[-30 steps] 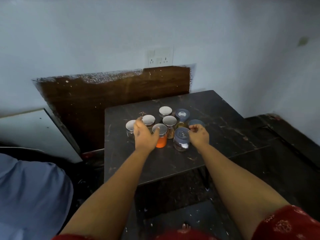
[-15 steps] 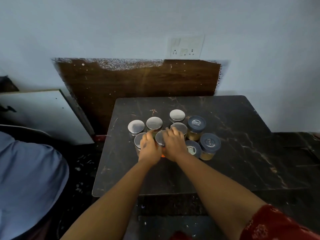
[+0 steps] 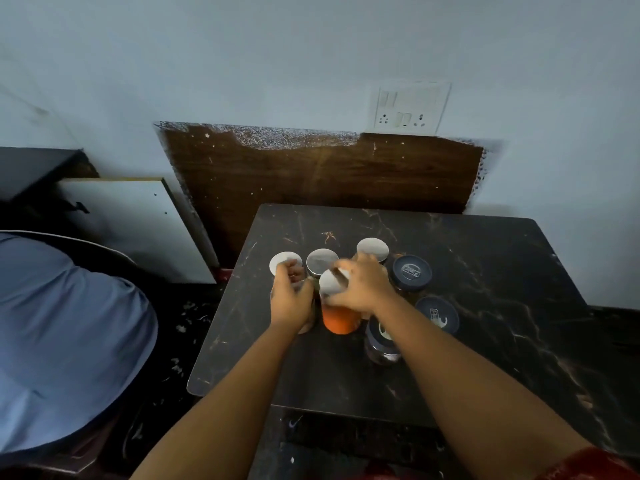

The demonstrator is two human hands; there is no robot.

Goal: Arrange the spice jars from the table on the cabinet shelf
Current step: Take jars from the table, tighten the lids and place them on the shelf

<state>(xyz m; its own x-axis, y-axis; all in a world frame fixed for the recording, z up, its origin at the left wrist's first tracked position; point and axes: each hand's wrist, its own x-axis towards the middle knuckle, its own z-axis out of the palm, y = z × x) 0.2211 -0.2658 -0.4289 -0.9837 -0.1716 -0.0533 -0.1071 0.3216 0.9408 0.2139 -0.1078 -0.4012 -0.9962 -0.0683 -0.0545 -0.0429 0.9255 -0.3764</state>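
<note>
Head view. Dark marble table [image 3: 485, 289] set against wall, cluster of spice jars near its middle, none moved to any shelf yet; no cabinet shelf identifiable here.

Landmark: orange jar [image 3: 341, 315], upright, long axis vertical, silver lid on top.

Right hand [image 3: 363, 289] draped over that lid from right side, fingers curled down around rim, apparently closed on orange jar. Blurred at fingertips, so firmness of hold unclear.

Left hand [image 3: 292, 299] just left of orange jar, fingers wrapped around a silver-lidded jar mostly hidden beneath palm; looks like a hold, contents not visible.

Behind orange jar: silver-lid jar [image 3: 322, 262] and, farther right, another silver-lid jar [image 3: 373, 250]. Behind left hand: a fourth silver lid [image 3: 284, 262], partly covered by fingers.

Right of orange jar: three dark-lid jars, one [image 3: 411, 272] behind right wrist, one [image 3: 437, 315] beyond forearm, one [image 3: 381, 344] under forearm, nearest to viewer.

Judgement: straight upward lift needed for both held jars, neighbours close enough to be knocked by any sideways drag. Dark-lid jars nearer right hand for later trips.
</note>
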